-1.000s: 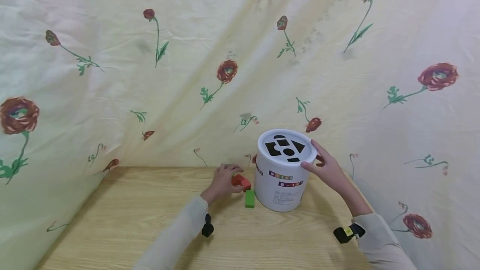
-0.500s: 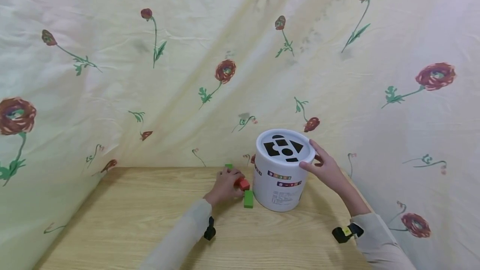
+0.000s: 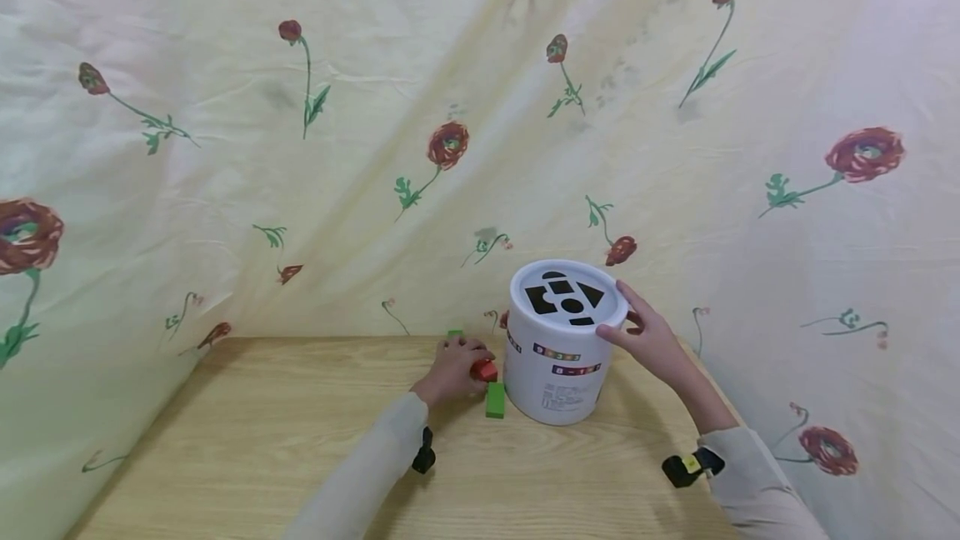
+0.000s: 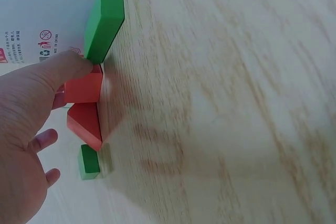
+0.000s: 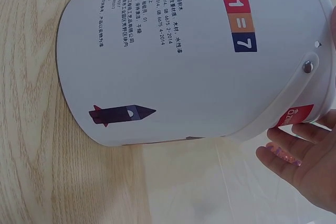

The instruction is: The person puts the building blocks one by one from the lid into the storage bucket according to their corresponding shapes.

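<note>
Right now my left hand (image 3: 452,367) sits low on the table (image 3: 300,440), fingers curled over a red block (image 3: 483,370); from the left wrist view the thumb lies against it and a second red block (image 4: 86,123) lies just beside, so I read it as a light pinch. My right hand (image 3: 651,340) rests against the rim of the white bucket (image 3: 562,348), fingers fairly straight and steadying it rather than wrapping it. A long green block (image 3: 495,399) lies flat on the wood between the left hand and the bucket, close to the bucket's base, and a small green block (image 3: 455,333) lies behind the left hand. The bucket's lid (image 3: 567,300) has dark shape cut-outs. Underneath is pale wood-grain tabletop, and a cream cloth printed with red flowers (image 3: 448,143) hangs behind and to both sides.
</note>
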The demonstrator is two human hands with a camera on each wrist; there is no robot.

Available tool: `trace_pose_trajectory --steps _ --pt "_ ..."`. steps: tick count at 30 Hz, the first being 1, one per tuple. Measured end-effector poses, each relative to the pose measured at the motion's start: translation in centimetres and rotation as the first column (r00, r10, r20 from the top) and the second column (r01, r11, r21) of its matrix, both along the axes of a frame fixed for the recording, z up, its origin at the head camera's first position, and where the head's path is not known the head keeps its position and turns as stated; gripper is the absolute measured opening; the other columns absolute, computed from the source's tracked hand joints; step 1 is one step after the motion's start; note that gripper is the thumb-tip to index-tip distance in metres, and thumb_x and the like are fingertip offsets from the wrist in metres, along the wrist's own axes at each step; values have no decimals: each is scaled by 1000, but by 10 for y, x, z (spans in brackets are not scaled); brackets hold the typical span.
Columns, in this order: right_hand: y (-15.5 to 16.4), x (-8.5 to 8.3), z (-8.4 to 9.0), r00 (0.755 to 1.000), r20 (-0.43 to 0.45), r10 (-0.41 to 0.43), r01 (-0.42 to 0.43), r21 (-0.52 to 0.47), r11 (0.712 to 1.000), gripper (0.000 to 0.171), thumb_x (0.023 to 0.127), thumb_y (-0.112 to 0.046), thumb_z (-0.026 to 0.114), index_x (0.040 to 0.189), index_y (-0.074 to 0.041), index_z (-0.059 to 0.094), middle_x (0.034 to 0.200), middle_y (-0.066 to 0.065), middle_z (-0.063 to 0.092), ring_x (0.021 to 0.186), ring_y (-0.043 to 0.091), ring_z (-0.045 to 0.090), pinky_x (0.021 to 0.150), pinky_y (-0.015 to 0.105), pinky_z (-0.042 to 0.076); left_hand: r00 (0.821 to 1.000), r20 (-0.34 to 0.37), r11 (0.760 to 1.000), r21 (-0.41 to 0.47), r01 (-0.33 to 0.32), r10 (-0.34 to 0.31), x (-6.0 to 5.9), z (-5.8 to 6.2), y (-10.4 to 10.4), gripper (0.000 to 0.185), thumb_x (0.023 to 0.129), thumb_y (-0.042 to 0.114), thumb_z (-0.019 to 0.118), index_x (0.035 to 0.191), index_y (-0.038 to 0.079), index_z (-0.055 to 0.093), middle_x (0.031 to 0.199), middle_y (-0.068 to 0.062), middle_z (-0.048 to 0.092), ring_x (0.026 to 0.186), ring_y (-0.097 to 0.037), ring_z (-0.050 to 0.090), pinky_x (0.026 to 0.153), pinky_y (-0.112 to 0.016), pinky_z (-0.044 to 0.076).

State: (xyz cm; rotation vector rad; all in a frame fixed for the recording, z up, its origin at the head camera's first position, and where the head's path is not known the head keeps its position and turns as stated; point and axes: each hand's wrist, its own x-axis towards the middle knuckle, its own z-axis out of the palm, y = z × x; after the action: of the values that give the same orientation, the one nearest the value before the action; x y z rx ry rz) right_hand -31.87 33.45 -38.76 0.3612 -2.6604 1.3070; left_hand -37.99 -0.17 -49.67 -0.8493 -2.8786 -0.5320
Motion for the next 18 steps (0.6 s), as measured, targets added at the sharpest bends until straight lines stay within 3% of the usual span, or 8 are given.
trace_pose_trajectory --steps 11,18 --pt "-1 0 2 1000 10 5 -5 1 1000 96 96 -40 70 165 -13 8 169 22 17 146 56 29 112 70 30 1000 17 1000 -21 -13 13 -1 -4 -3 45 90 30 78 133 21 67 140 -4 61 126 -28 45 105 -52 34" --pt "1 0 2 1000 7 3 -3 14 1000 97 95 -40 71 165 -13 9 168 22 18 146 56 30 112 70 30 999 33 998 55 -24 22 -1 -8 -5 42 89 29 79 129 19 69 139 -4 64 123 -26 46 103 -50 33"
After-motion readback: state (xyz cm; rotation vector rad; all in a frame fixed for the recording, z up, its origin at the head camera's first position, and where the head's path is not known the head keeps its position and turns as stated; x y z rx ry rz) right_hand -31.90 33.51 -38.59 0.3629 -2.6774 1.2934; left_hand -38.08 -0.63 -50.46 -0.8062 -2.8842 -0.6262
